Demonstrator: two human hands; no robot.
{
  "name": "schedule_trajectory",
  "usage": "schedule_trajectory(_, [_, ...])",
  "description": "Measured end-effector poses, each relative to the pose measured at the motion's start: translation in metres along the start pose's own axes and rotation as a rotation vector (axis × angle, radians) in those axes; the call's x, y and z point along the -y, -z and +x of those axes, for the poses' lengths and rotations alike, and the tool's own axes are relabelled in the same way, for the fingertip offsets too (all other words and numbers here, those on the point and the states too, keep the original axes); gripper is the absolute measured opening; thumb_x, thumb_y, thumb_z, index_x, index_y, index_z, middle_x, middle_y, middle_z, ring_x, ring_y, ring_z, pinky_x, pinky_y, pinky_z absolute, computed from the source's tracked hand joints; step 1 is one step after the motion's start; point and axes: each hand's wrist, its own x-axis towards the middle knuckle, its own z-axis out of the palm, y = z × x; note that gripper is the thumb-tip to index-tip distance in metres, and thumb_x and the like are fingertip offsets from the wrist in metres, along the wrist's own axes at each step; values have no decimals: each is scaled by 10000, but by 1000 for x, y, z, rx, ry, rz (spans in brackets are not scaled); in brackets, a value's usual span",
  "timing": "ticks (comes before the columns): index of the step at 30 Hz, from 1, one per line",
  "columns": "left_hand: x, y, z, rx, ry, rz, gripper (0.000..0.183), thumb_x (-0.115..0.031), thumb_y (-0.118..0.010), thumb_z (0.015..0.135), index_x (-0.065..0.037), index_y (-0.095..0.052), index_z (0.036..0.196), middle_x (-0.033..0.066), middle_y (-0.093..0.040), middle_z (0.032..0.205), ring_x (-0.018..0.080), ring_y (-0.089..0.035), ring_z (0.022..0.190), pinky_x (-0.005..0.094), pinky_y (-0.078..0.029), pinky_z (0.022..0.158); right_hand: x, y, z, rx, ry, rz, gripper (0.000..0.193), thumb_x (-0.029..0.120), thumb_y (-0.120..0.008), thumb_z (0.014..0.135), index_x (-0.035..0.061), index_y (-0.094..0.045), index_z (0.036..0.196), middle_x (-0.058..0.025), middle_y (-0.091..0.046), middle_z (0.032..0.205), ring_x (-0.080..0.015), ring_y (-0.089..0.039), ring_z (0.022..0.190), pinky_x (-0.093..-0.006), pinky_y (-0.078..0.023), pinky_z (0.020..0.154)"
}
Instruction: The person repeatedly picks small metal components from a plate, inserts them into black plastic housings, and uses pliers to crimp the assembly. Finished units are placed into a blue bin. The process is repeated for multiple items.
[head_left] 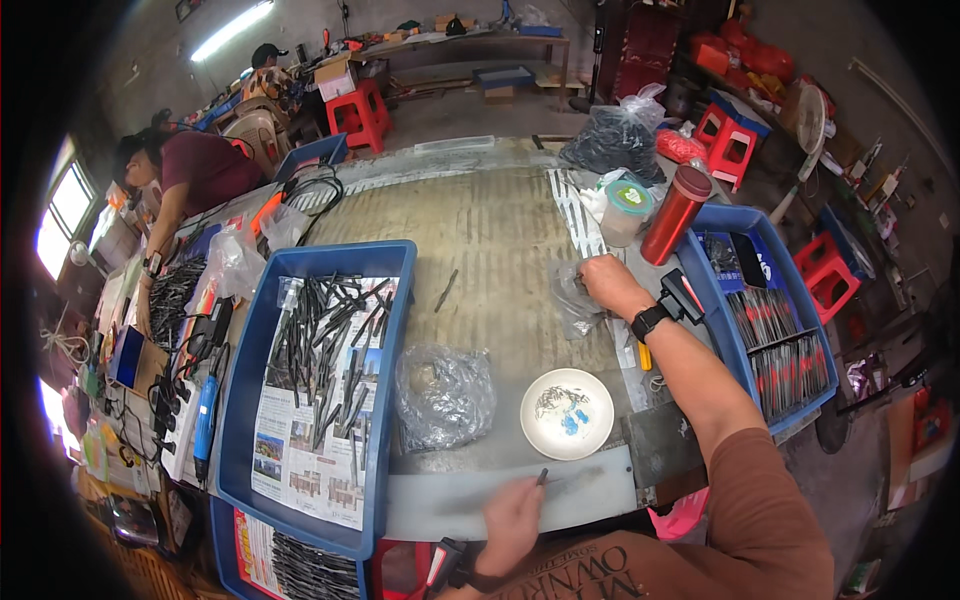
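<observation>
My left hand (511, 515) is closed above the near edge of the table, over a pale translucent board (590, 490). From its fingers sticks the tip of a thin dark rod (542, 477); the rest is hidden in the hand. Reaching forward, my right hand (612, 285) has its fingers closed on the edge of a small clear plastic bag (573, 312). What lies in that bag I cannot make out. Between the hands stands a white bowl (539, 438) with small metal bits and blue pieces. A larger crumpled plastic bag (445, 398) lies left of the bowl.
On the left, a blue tray (400, 330) holds many black rods on newspaper. At the right stand a red thermos (678, 215), a lidded plastic tub (627, 215) and a blue bin (690, 250) of packed pieces. A co-worker (205, 175) leans over the table's far left side.
</observation>
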Motion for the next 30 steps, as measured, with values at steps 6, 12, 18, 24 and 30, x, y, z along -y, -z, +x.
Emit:
schedule_trajectory(6, [-4, 1, 0, 13, 16, -24, 122, -44, -550, 852, 47, -603, 914, 22, -516, 709, 71, -458, 587, 213, -368, 510, 5, 0, -1, 1, 66, -43, 94, 29, -536, 669, -24, -613, 664, -210, -606, 698, -364, -608, 680, -432, -494, 636])
schedule_trajectory(12, [-9, 2, 0, 8, 34, -2, 136, -10, -539, 834, 45, -610, 936, 59, -551, 728, 111, -486, 603, 238, -395, 533, 7, 0, -3, 33, 67, -54, 107, 32, -521, 676, -22, -613, 668, -221, -607, 749, -359, -609, 728, -435, -490, 654])
schedule_trajectory(18, [-7, -2, 3, -32, -67, -24, 136, -36, -547, 841, 38, -605, 939, 99, -561, 728, 170, -520, 626, 275, -416, 570, 8, 1, -9, 41, 125, 25, 133, 11, -463, 691, -27, -589, 710, -233, -592, 768, -384, -580, 753, -455, -460, 686])
schedule_trajectory(24, [0, -6, 1, -66, -105, 1, 130, -22, -555, 843, 40, -585, 953, 96, -513, 692, 162, -467, 572, 267, -384, 525, 9, 4, -13, 109, 144, 50, 135, 4, -444, 690, -37, -568, 723, -244, -577, 824, -396, -560, 796, -453, -443, 709])
schedule_trajectory(30, [4, -7, 0, -40, -51, -86, 140, -24, -562, 835, 38, -586, 959, 107, -531, 708, 183, -484, 577, 281, -392, 526, 5, 1, -12, 95, 163, 88, 127, 3, -456, 684, -25, -572, 729, -242, -576, 801, -407, -553, 784, -464, -436, 698])
